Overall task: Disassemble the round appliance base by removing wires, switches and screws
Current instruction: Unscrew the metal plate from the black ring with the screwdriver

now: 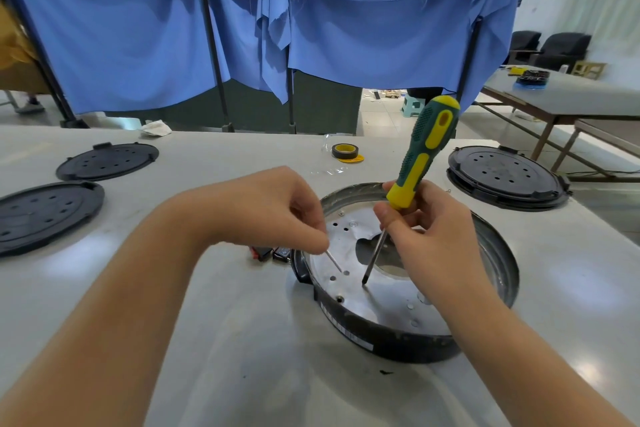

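Observation:
The round appliance base (pixel 491 253), black-walled with a silver metal plate (pixel 381 298) full of holes inside, lies on the white table right of centre. My right hand (pixel 433 236) grips a green and yellow screwdriver (pixel 420 156), its tip resting on the plate near the central cutout. My left hand (pixel 277 208) hovers over the base's left rim and pinches a thin long screw (pixel 333 260) that points down at the plate.
Two black round covers (pixel 107 161) (pixel 41 215) lie at the left, a stack of them (pixel 505 177) at the right. A roll of black tape (pixel 344 151) sits behind the base. Small black and red parts (pixel 273 253) lie beside the base's left rim. A blue curtain hangs behind the table.

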The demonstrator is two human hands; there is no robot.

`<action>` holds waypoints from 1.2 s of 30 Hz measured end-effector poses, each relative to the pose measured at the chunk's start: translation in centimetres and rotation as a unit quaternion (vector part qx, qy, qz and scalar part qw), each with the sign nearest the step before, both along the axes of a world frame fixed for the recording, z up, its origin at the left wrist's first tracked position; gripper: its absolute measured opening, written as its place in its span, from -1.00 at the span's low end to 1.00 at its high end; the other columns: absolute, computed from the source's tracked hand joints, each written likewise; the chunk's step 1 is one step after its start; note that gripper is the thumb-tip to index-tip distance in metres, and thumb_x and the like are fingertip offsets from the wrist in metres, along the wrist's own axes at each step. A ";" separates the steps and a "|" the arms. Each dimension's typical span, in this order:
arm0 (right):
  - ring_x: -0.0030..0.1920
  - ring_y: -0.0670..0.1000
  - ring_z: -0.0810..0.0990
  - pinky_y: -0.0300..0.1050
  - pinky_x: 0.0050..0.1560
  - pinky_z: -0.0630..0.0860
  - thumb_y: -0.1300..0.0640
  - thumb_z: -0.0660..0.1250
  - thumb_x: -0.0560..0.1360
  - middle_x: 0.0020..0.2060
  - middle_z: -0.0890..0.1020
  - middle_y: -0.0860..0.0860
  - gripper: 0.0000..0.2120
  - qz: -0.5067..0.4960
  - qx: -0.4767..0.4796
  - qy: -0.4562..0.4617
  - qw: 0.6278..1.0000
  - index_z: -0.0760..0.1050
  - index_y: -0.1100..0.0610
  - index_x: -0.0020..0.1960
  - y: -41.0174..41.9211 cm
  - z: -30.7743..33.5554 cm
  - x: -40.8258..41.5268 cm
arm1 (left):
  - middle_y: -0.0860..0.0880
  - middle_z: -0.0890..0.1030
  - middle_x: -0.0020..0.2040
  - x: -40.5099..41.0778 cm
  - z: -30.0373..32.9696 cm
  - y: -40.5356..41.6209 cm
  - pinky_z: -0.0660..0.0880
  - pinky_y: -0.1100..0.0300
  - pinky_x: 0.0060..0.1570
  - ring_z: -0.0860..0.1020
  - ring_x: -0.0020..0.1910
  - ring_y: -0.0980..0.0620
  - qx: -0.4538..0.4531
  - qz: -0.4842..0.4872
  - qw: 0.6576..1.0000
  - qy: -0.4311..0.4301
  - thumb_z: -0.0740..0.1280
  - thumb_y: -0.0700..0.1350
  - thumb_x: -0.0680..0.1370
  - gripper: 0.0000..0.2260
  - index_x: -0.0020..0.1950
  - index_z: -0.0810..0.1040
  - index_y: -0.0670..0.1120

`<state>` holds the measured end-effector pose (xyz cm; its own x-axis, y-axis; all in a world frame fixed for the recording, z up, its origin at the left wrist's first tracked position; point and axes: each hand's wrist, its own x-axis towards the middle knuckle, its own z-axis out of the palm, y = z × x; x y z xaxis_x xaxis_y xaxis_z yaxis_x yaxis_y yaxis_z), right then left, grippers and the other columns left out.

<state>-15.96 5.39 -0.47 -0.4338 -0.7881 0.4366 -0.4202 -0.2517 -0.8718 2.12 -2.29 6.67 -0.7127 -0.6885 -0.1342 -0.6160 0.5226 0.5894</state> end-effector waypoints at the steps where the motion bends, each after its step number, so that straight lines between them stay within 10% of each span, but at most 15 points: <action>1: -0.25 0.08 0.57 0.12 -0.14 0.62 0.10 0.40 0.48 -0.40 0.53 -0.14 -0.93 0.002 0.003 0.002 1.000 0.53 -0.03 -0.12 0.0 0.0 0.0 | -0.06 0.66 -0.29 0.8 -0.3 -0.2 0.60 -0.03 -0.08 0.58 -0.32 0.10 0.013 0.010 0.999 0.030 0.39 0.01 0.29 -0.86 -0.24 0.67 0.01; 9: -0.20 0.09 0.59 0.11 -0.09 0.61 0.08 0.40 0.47 -0.36 0.56 -0.09 -0.92 0.001 0.003 0.014 1.000 0.52 -0.09 -0.12 0.0 0.0 0.0 | 0.04 0.71 -0.26 6.0 -5.2 -2.8 0.45 0.29 -0.12 0.63 -0.25 0.24 0.033 0.183 0.967 0.172 0.46 -0.15 0.43 -0.90 -0.24 0.70 0.04; 16: -0.19 0.08 0.60 0.07 -0.08 0.62 0.07 0.40 0.47 -0.30 0.59 -0.04 -0.88 0.000 0.000 0.021 1.000 0.50 -0.13 -0.15 0.0 0.0 0.1 | 0.12 0.68 -0.32 5.9 -8.8 -3.4 0.40 0.51 -0.39 0.56 -0.37 0.30 -0.009 0.235 0.962 0.135 0.46 -0.11 0.41 -0.89 -0.29 0.69 0.09; 30: -0.20 -0.02 0.62 -0.08 -0.13 0.64 0.05 0.37 0.50 -0.27 0.61 -0.06 -0.89 0.009 0.005 0.030 1.000 0.50 -0.17 -0.08 0.4 0.4 0.4 | 0.16 0.60 -0.40 4.1 -10.8 -3.1 0.34 0.45 -0.43 0.50 -0.43 0.25 -0.101 0.191 0.974 0.065 0.41 -0.12 0.44 -0.88 -0.30 0.65 0.02; 36: -0.25 0.00 0.63 -0.13 -0.26 0.63 0.18 0.30 0.54 -0.25 0.60 0.06 -0.79 0.062 0.010 -0.042 0.997 0.49 -0.13 0.05 0.6 0.7 0.7 | 0.11 0.58 -0.22 2.7 -10.1 -1.7 0.39 0.37 -0.31 0.53 -0.29 0.09 -0.150 0.127 0.962 0.190 0.37 -0.27 0.41 -0.79 -0.11 0.65 0.03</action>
<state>-15.29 5.95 0.26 -0.3663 -0.8464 0.3866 -0.3117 -0.2799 -0.9080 4.84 -3.99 -3.48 -0.4753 -0.8138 0.3343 -0.5156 0.5655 0.6437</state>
